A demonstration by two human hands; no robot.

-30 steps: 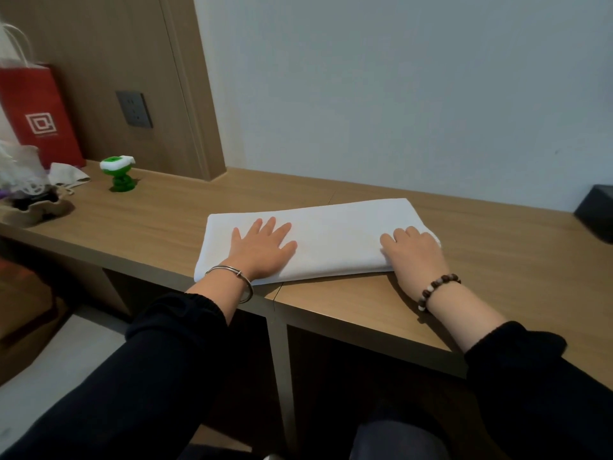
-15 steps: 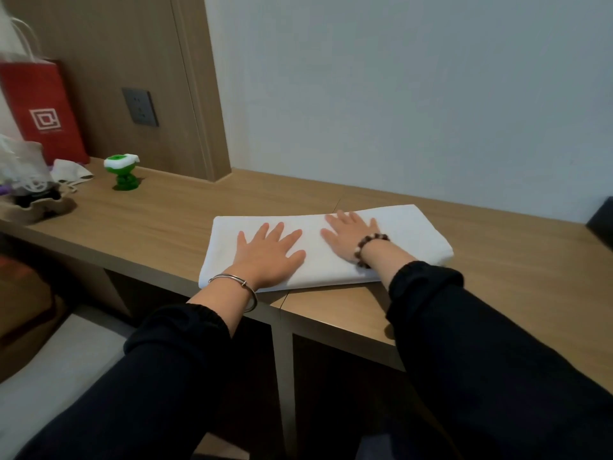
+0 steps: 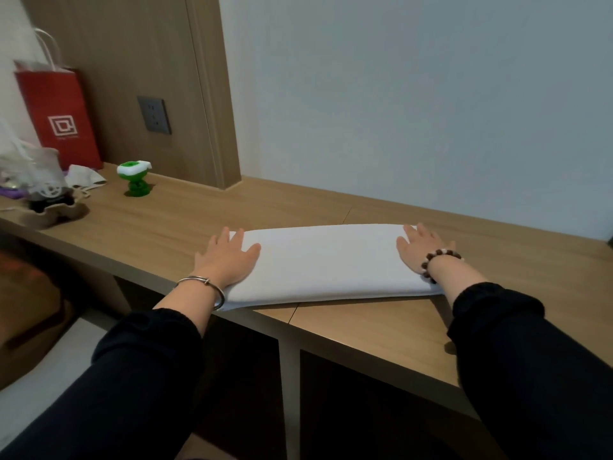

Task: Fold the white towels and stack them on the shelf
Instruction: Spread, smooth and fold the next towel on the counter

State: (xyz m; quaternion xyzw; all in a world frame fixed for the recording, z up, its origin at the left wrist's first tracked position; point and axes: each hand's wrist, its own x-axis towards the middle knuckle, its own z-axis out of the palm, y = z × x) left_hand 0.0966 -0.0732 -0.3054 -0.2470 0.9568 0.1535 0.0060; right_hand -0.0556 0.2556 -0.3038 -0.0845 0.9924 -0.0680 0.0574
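Observation:
A white towel (image 3: 326, 262), folded into a long flat strip, lies on the wooden shelf top (image 3: 381, 330) near its front edge. My left hand (image 3: 225, 258) rests flat on the towel's left end, fingers straight and spread. My right hand (image 3: 419, 252) lies flat on the right end, fingers pointing away from me. Neither hand grips the cloth. Open compartments show below the shelf top.
At the far left stand a red paper bag (image 3: 61, 117), a small green toy (image 3: 134, 177), crumpled white cloth (image 3: 84, 175) and a tray of clutter (image 3: 43, 200). A wall socket (image 3: 154, 115) sits on the wood panel. A dark object (image 3: 610, 240) peeks in at the right edge.
Both hands slid outward from the towel's middle to its two ends. The towel stays flat in about the same place.

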